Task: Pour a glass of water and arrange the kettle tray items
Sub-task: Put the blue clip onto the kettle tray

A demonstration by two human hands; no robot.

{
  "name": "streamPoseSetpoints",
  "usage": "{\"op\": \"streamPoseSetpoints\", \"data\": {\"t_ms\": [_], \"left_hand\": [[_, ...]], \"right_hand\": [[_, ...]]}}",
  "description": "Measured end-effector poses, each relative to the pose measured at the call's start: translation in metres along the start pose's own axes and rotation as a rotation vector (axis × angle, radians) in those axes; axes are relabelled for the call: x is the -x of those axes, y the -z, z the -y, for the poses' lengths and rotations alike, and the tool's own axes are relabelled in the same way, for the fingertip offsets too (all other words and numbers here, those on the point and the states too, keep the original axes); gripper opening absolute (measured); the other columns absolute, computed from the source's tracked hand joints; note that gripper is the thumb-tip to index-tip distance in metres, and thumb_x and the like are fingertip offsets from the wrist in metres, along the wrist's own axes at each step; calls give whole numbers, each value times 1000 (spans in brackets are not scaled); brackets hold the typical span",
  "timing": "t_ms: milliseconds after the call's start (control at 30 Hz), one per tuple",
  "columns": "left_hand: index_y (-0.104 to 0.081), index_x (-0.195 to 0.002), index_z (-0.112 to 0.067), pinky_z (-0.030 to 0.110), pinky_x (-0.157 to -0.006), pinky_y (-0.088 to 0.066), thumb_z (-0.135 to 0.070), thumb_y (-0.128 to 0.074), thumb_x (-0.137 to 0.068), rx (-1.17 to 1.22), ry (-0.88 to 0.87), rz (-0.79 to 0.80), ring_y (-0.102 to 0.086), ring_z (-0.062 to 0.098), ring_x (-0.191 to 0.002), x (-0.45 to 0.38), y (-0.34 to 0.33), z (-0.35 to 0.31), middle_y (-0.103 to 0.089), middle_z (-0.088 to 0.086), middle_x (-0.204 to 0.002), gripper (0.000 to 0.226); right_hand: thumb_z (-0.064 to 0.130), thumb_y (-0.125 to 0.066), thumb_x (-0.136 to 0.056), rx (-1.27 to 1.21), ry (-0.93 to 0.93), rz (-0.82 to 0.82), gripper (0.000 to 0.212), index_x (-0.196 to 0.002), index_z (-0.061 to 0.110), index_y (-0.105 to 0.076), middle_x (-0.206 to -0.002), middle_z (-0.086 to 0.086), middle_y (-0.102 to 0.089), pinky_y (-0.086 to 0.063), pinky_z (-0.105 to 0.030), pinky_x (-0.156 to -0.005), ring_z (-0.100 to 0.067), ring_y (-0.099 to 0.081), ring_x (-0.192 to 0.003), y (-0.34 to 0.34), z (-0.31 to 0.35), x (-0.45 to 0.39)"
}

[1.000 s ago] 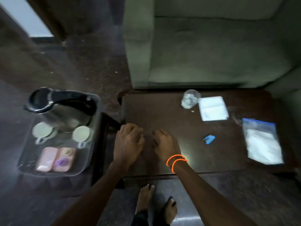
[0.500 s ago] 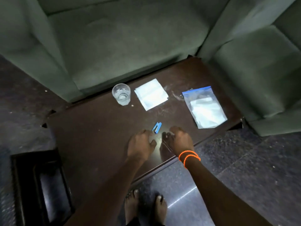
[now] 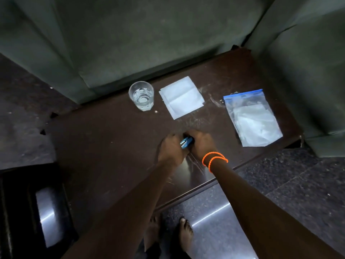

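Note:
A clear glass (image 3: 141,96) with a little water stands at the back of the dark wooden table (image 3: 104,146). The kettle and its tray are out of view. My left hand (image 3: 170,149) and my right hand (image 3: 202,144), which has orange bands at the wrist, meet near the table's front edge. Both hands curl their fingers around a small blue object (image 3: 185,142) that lies between them on the tabletop. The fingers hide most of it.
A folded white napkin (image 3: 181,97) lies right of the glass. A blue-topped zip bag (image 3: 252,118) lies further right. Green sofa cushions (image 3: 130,43) border the table at the back and right. A dark stool (image 3: 37,212) stands at lower left, and bare feet (image 3: 168,234) are below.
The view has swung right, away from the kettle tray. Both hands have moved forward across the table and closed around the small blue object.

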State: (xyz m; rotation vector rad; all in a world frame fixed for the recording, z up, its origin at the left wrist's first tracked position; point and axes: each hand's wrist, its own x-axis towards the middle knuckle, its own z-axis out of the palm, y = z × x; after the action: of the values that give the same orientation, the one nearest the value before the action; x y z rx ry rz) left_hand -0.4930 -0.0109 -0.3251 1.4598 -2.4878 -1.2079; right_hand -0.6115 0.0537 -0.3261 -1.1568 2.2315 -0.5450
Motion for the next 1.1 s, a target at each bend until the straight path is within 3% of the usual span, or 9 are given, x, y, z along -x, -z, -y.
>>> {"op": "streamPoseSetpoints", "data": {"t_ms": [200, 400, 500, 600, 667, 767, 867, 1000, 1100], "left_hand": [[-77, -113, -13, 42, -90, -54, -23, -80, -81, 118, 58, -50, -69, 31, -104, 26, 43, 18, -74, 12, -111, 33], [-79, -109, -10, 33, -85, -51, -13, -83, -77, 173, 123, -211, -70, 30, -99, 64, 116, 55, -74, 13, -107, 32], [-79, -108, -11, 29, -83, -48, -13, -83, -77, 167, 177, -291, -69, 29, -98, 87, 158, 82, -72, 12, -106, 32], [-79, -106, -11, 32, -81, -51, -14, -83, -76, 165, 222, -373, -68, 29, -92, 119, 202, 116, -69, 12, -101, 30], [-79, -103, -9, 38, -80, -55, -14, -83, -76, 173, 245, -447, -68, 27, -89, 143, 231, 136, -69, 12, -98, 28], [-79, -97, -13, 32, -76, -50, -20, -81, -77, 155, 291, -567, -67, 23, -85, 184, 274, 165, -71, 10, -91, 21], [-78, -92, -18, 29, -70, -44, -28, -78, -76, 94, 349, -644, -65, 22, -84, 228, 313, 199, -71, 7, -86, 19], [-81, -97, -19, 34, -73, -50, -24, -81, -70, 71, 408, -782, -65, 23, -80, 292, 343, 248, -71, 8, -84, 28], [-82, -94, -16, 35, -68, -51, -19, -80, -65, 114, 513, -860, -64, 21, -71, 335, 352, 280, -69, 6, -80, 29]], "right_hand": [[5, -67, -68, -50, 46, 35, 39, -102, 20, -78, -97, -9, -77, -57, -31, -86, -29, -71, -89, -5, 39, 2], [-4, -65, -64, -81, 193, 101, 43, -98, 18, -78, -93, -11, -78, -59, -45, -82, -33, -72, -88, -25, 126, -1], [-7, -69, -65, -98, 258, 146, 45, -101, 17, -79, -95, -8, -77, -56, -33, -84, -29, -71, -90, -39, 179, 5], [-10, -70, -65, -87, 335, 168, 43, -102, 11, -79, -94, -11, -75, -41, -18, -79, -31, -69, -89, -57, 240, 16], [-11, -71, -65, -104, 426, 189, 39, -98, 7, -80, -89, -13, -73, -39, -19, -73, -33, -68, -83, -67, 284, 28], [-11, -73, -65, -125, 575, 218, 35, -95, 5, -79, -87, -17, -73, -49, -29, -76, -35, -69, -81, -86, 349, 50], [-10, -75, -65, -141, 693, 277, 35, -96, 7, -80, -86, -11, -72, -40, -7, -70, -28, -68, -79, -111, 406, 75], [-7, -77, -69, -187, 798, 403, 34, -99, 8, -79, -91, -11, -73, -52, -29, -78, -24, -69, -82, -154, 468, 114], [-5, -77, -69, -210, 836, 478, 32, -98, 9, -79, -87, -10, -72, -50, -25, -75, -22, -67, -77, -193, 498, 147]]}}
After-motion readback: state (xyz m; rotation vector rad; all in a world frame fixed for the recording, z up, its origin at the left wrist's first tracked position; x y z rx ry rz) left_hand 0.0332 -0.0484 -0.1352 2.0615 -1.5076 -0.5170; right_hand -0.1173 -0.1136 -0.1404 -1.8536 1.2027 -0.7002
